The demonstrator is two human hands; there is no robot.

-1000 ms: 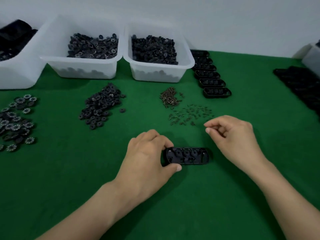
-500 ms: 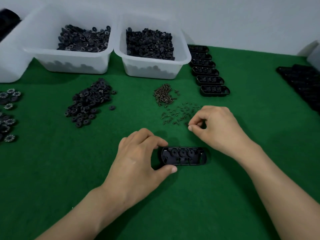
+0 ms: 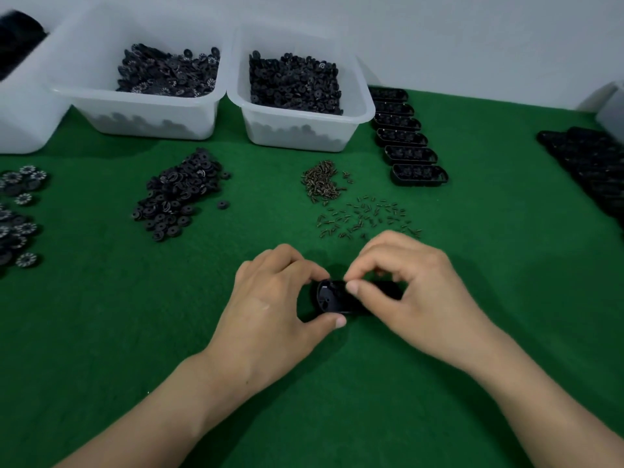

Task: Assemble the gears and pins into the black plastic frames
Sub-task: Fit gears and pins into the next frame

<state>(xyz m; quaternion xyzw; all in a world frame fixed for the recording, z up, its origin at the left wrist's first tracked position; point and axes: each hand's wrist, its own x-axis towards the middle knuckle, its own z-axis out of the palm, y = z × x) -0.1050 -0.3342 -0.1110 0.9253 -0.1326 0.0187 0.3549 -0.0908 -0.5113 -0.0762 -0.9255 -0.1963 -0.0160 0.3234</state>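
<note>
A black oval plastic frame (image 3: pixel 329 297) lies on the green felt at the centre. My left hand (image 3: pixel 270 305) grips its left end between forefinger and thumb. Over the frame's middle hovers my right hand (image 3: pixel 408 292), thumb and forefinger pinched together; a pin between them is too small to make out. That hand hides the frame's right half. Loose pins (image 3: pixel 368 217) lie scattered just beyond my hands, with a denser heap of pins (image 3: pixel 320 185) behind them. A pile of black gears (image 3: pixel 179 194) sits to the left.
Two white bins of gears (image 3: pixel 169 74) (image 3: pixel 297 82) stand at the back, a third bin (image 3: pixel 20 113) at far left. A row of filled frames (image 3: pixel 410 148) runs back right. More black frames (image 3: pixel 594 167) lie at the right edge, toothed gears (image 3: pixel 17 214) at the left edge.
My right hand has come back from the scattered pins and now sits pinched over the frame. My left hand has kept its grip on the frame's left end.
</note>
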